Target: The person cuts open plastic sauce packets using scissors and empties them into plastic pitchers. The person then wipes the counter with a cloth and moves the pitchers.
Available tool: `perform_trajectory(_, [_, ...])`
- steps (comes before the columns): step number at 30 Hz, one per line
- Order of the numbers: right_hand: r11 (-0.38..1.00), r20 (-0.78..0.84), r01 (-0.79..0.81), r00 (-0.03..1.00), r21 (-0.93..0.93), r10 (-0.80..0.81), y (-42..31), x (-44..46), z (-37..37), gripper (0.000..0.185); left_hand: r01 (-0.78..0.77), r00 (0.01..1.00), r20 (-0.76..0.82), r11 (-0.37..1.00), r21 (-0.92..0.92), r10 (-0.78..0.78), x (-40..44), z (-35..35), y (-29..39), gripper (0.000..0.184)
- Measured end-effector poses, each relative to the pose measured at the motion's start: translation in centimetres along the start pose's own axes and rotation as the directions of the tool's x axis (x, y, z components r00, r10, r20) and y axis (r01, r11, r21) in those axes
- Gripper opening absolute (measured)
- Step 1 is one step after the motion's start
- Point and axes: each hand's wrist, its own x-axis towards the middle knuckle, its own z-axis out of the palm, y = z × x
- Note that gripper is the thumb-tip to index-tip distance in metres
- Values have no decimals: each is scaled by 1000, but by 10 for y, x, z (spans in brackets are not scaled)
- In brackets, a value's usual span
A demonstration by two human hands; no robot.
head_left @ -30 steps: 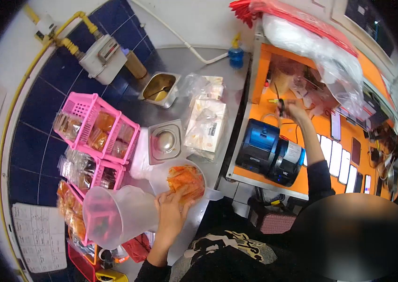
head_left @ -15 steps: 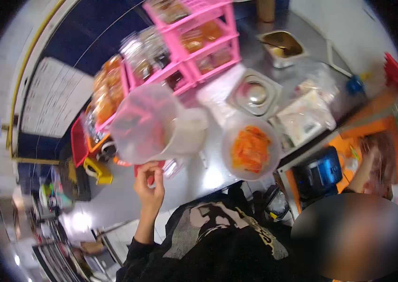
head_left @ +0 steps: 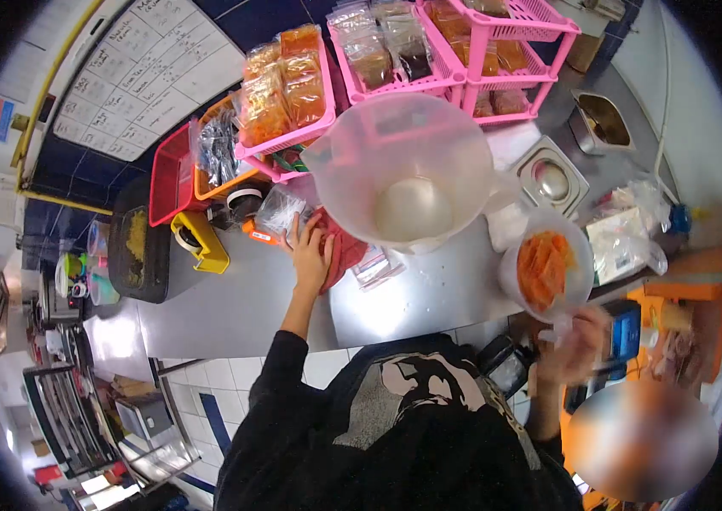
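My left hand (head_left: 308, 254) rests with fingers spread on a crumpled red cloth (head_left: 342, 249) on the steel counter, fingertips beside a clear plastic bag (head_left: 282, 211). To its right stands a large translucent jug (head_left: 416, 209), seen from above and looking empty. My right hand (head_left: 581, 345), smeared by motion, is at the handle of a smaller clear jug (head_left: 582, 277) holding orange slices (head_left: 546, 268); whether its fingers grip that handle cannot be made out. Small clear packets (head_left: 378, 266) lie between the cloth and the large jug.
Pink racks (head_left: 463, 92) with bagged food line the back. A yellow tape dispenser (head_left: 207, 247), red bin (head_left: 175, 175) and black container (head_left: 143, 272) stand left. At right are a metal lid (head_left: 552, 181), metal pan (head_left: 604, 128) and white packages (head_left: 621, 243).
The view has turned and now takes in more of the counter. My right hand has come into sight by the smaller jug. My left hand's fingers have spread out onto the red cloth.
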Motion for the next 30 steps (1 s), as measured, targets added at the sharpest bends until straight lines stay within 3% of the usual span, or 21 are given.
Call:
perform_trajectory(1, [972,209,-5,976,-234,55,-19,-15,33,21,-23,999,-40,1000,13,23,-1,-3,0,18])
perform_trajectory(2, [999,340,-41,940,11,34,-33,-16,65,23,-31,999,-38,1000,-2,31,-8,-2,-5,18])
perform_trajectory(4, [980,464,-143,884,136,65,-46,-56,116,31,135,903,-313,886,-445,-294,-27,1,-17,18])
perform_trajectory(5, [970,540,-176,840,170,58,-55,-68,131,40,302,835,-216,750,-589,-506,-32,-22,-9,18])
perform_trajectory(7, [960,561,-222,823,169,91,-88,-70,159,52,354,822,-74,608,-711,-565,-56,-49,-1,25])
perform_trajectory(8, [947,582,-267,804,176,119,-101,-72,170,64,259,902,-87,691,-674,-422,-68,-58,5,28])
perform_trajectory(9, [926,588,-315,797,209,138,-107,-82,181,72,428,900,220,668,-609,-375,-93,-59,12,27])
perform_trajectory(10, [901,590,-360,792,242,158,-109,-94,191,80,291,953,162,630,-720,-256,-104,-48,24,27])
perform_trajectory(11, [878,670,-443,709,181,219,-110,-105,194,72,157,986,101,558,-815,-131,-115,-37,36,27])
perform_trajectory(12, [881,658,-441,717,173,230,-110,-111,192,72,204,979,184,413,-888,-89,-90,-76,53,27])
perform_trajectory(13, [829,641,-544,683,128,349,-108,-116,186,66,318,929,368,410,-855,47,-82,-78,53,29])
perform_trajectory(14, [762,618,-641,636,89,463,-104,-122,177,60,314,927,369,405,-859,65,-75,-78,55,29])
perform_trajectory(16, [793,379,-609,733,-5,565,-87,-139,160,49,296,835,396,294,-909,383,-59,-83,63,32])
perform_trajectory(17, [818,203,-574,798,-35,568,-81,-141,151,47,244,824,345,268,-932,448,-49,-93,65,39])
perform_trajectory(18, [839,24,-539,840,-72,542,-78,-133,144,44,156,839,308,343,-926,450,-47,-90,63,43])
perform_trajectory(20, [864,-121,-403,915,-302,385,-72,-104,130,45,-98,903,200,636,-765,380,-41,-57,54,47])
perform_trajectory(21, [830,-92,-340,938,-443,335,-66,-94,129,48,-101,901,199,632,-769,385,-37,-49,54,47])
perform_trajectory(23, [746,-10,-282,938,-603,346,-31,-98,142,59,-4,963,216,814,-581,159,-27,-36,60,49])
perform_trajectory(24, [712,19,-240,942,-660,336,-12,-105,153,65,-15,964,208,810,-586,168,-29,-23,63,49])
perform_trajectory(26, [662,64,-227,921,-714,384,17,-122,175,71,30,929,365,969,-245,63,-38,9,71,57])
perform_trajectory(30, [573,83,-232,879,-786,470,58,-120,190,78,-95,893,423,982,-160,156,-21,27,48,61])
